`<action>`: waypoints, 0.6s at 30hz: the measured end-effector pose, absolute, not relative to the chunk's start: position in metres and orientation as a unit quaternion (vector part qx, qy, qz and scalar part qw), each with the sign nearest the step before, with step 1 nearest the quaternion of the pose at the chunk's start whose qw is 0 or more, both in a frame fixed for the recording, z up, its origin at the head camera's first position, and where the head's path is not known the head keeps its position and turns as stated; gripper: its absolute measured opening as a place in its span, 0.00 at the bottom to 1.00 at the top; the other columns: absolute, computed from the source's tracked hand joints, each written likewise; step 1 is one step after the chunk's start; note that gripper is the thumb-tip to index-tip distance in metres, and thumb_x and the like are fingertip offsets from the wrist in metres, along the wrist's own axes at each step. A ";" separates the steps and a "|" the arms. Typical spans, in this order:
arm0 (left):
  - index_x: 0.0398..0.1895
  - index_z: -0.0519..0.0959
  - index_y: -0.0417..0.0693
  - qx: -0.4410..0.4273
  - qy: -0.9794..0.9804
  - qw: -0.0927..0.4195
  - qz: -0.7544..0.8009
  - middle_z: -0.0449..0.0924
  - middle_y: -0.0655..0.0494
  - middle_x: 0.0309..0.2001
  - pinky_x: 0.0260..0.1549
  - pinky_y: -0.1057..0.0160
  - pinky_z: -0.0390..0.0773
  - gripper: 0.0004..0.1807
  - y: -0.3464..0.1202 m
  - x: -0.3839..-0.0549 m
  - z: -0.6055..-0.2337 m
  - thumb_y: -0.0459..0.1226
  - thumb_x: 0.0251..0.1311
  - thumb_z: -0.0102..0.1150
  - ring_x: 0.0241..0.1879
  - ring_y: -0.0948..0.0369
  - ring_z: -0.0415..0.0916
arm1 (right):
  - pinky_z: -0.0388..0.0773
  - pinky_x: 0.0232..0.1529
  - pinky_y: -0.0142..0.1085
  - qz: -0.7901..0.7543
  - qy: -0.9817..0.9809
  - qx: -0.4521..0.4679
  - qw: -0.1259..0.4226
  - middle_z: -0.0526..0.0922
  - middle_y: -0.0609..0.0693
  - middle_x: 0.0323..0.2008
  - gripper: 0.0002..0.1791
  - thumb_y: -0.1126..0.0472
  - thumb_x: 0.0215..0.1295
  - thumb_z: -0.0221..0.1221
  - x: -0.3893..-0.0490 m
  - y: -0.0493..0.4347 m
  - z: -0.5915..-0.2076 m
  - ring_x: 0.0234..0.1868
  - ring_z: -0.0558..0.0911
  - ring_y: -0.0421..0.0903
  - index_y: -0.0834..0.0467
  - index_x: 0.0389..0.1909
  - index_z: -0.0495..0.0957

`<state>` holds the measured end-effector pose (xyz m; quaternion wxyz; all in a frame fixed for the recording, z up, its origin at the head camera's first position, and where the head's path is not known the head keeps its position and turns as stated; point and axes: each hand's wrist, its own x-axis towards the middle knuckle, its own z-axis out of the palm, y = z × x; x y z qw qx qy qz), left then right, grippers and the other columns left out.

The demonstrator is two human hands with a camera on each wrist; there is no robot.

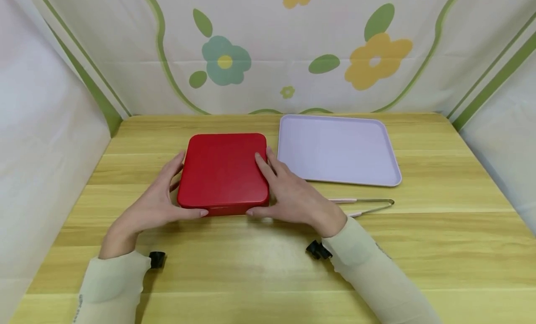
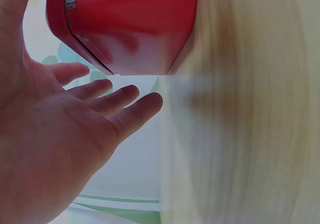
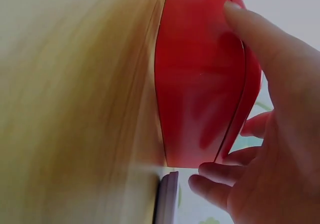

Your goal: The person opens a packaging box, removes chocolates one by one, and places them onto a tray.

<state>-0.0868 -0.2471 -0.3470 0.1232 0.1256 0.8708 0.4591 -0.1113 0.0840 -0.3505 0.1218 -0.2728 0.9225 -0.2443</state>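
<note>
A red box point(image 1: 226, 170) with rounded corners and a lid sits flat on the wooden table. My left hand point(image 1: 157, 201) is at its left side, thumb along the front edge and fingers spread beside the left wall. In the left wrist view the left fingers point(image 2: 125, 107) are extended, with a gap between palm and box. Around the box's right front corner is my right hand point(image 1: 295, 196). Its index finger reaches over the lid's edge, and its thumb lies near the front. The right wrist view shows the right fingers point(image 3: 220, 176) loosely bent by the lid's rim.
A pale lilac tray point(image 1: 339, 149) lies behind and to the right of the box. Metal tongs point(image 1: 374, 201) with pink grips lie in front of the tray, partly hidden by my right hand. A flowered curtain point(image 1: 268, 49) hangs behind the wooden table point(image 1: 234, 277).
</note>
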 end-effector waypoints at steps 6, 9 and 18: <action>0.90 0.34 0.65 0.127 0.855 0.133 0.485 0.40 0.55 0.89 0.75 0.28 0.63 0.74 -0.249 -0.089 -0.349 0.40 0.55 0.84 0.85 0.39 0.47 | 0.80 0.72 0.47 -0.284 0.912 -0.269 0.128 0.29 0.45 0.90 0.72 0.29 0.59 0.73 -0.114 0.085 -0.354 0.89 0.49 0.53 0.43 0.89 0.34; 0.90 0.35 0.69 0.120 0.848 0.143 0.496 0.40 0.58 0.89 0.75 0.27 0.62 0.73 -0.250 -0.090 -0.350 0.39 0.56 0.83 0.85 0.40 0.46 | 0.79 0.72 0.47 -0.301 0.906 -0.266 0.135 0.28 0.43 0.89 0.72 0.30 0.58 0.74 -0.116 0.087 -0.356 0.89 0.47 0.52 0.43 0.90 0.34; 0.89 0.37 0.74 0.108 0.843 0.161 0.502 0.44 0.62 0.89 0.67 0.53 0.75 0.71 -0.256 -0.090 -0.352 0.39 0.57 0.83 0.84 0.42 0.50 | 0.70 0.80 0.49 -0.356 0.887 -0.252 0.151 0.34 0.39 0.89 0.74 0.32 0.56 0.77 -0.119 0.092 -0.357 0.89 0.45 0.47 0.43 0.90 0.35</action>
